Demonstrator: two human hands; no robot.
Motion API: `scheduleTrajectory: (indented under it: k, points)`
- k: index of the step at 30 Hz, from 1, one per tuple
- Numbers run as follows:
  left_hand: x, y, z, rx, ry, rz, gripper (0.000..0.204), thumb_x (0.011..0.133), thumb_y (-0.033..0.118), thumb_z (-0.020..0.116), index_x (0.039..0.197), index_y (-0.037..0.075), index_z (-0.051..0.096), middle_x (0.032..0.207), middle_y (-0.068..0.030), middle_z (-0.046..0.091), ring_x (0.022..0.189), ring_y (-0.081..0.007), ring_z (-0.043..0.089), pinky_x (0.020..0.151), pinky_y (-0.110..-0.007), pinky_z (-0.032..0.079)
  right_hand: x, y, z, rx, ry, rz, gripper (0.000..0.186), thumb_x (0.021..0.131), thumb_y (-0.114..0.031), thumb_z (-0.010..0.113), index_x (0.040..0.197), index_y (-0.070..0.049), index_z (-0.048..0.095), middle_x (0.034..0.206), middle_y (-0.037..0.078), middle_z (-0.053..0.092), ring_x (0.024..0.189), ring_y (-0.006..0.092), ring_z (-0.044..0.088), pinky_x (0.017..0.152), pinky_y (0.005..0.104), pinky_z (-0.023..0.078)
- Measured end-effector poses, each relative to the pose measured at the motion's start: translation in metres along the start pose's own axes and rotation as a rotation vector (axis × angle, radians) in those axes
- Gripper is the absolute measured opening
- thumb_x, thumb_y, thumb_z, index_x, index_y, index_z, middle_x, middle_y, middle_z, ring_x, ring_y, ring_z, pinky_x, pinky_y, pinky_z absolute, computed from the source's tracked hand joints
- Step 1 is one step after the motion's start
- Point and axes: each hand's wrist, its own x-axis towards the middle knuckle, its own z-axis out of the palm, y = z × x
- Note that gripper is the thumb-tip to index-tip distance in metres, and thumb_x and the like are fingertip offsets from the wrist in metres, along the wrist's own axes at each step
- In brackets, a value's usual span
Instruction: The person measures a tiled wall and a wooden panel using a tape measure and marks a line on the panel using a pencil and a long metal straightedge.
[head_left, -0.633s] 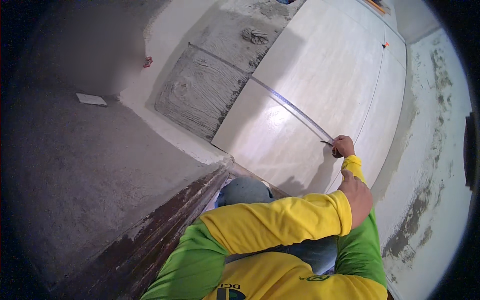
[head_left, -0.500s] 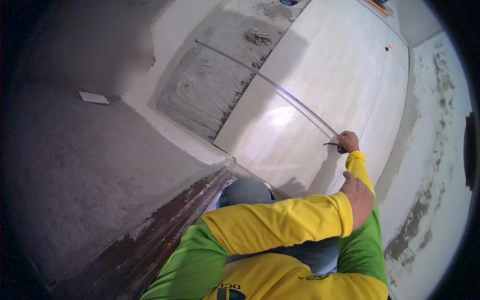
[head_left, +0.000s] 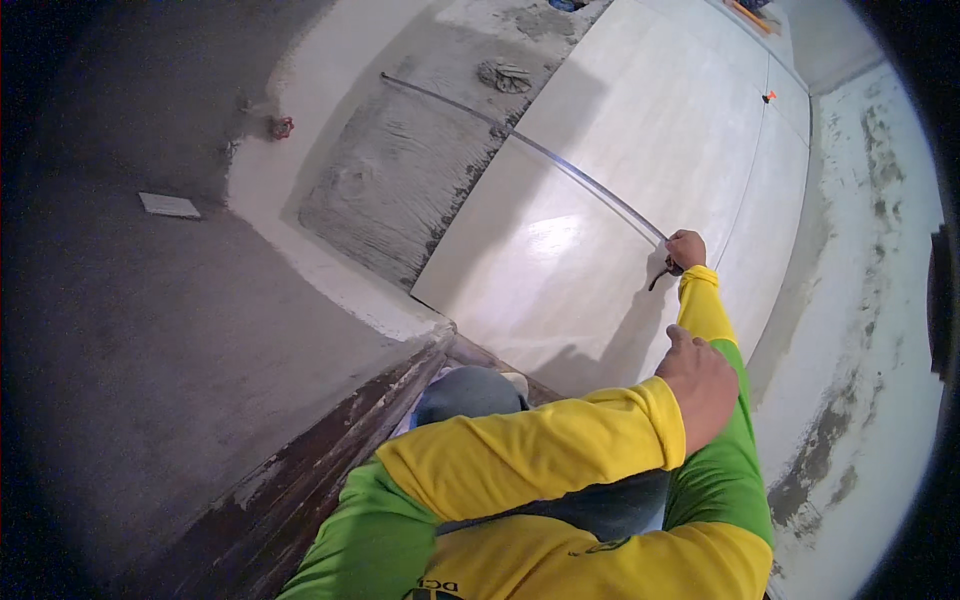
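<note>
My right hand (head_left: 686, 250) reaches far out, its fingers closed round a tape measure whose dark case is mostly hidden in the fist. A short dark strap hangs from it. The drawn-out metal blade (head_left: 585, 180) runs up and left, over a large pale tile (head_left: 560, 290) and onto grey ridged mortar (head_left: 370, 190), where its end lies near the far-left edge. My left arm crosses in front of my body. The left hand (head_left: 700, 390) is beside my right forearm, thumb raised and fingers curled; whatever they may hold is hidden.
A crumpled grey lump (head_left: 504, 76) lies on the mortar. An orange-and-black tile clip (head_left: 769, 97) stands in a tile joint. The left wall has a red valve handle (head_left: 281, 127) and a small white piece (head_left: 169, 205). A worn dark wooden frame (head_left: 300, 440) borders the lower left.
The view has shifted slightly, and the blurred shape at upper left is gone, exposing the wall and red handle. The strap at my right hand now hangs lower. Both hands keep their grip.
</note>
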Motion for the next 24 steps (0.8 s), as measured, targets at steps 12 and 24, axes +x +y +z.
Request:
scheduleTrajectory:
  k: [12, 24]
  points:
    - [0.004, -0.009, 0.006, 0.024, 0.068, -0.058, 0.019, 0.085, 0.019, 0.052, 0.088, 0.009, 0.067, 0.085, -0.0072, 0.067, 0.082, -0.0230, 0.064, 0.078, -0.044, 0.042, 0.010, -0.006, 0.007, -0.156, 0.026, 0.007, 0.024, 0.076, -0.020, 0.055, 0.087, -0.008, 0.073, 0.090, 0.020, 0.068, 0.086, 0.0391, 0.065, 0.080, 0.0456, 0.052]
    - [0.005, -0.010, 0.007, -0.019, 0.072, -0.063, 0.018, 0.084, 0.018, 0.052, 0.085, 0.009, 0.067, 0.084, -0.0087, 0.068, 0.081, -0.0238, 0.064, 0.078, -0.044, 0.042, 0.005, -0.012, 0.009, -0.035, 0.034, 0.145, 0.023, 0.076, -0.019, 0.055, 0.087, -0.010, 0.073, 0.092, 0.018, 0.068, 0.089, 0.0380, 0.065, 0.081, 0.0448, 0.052]
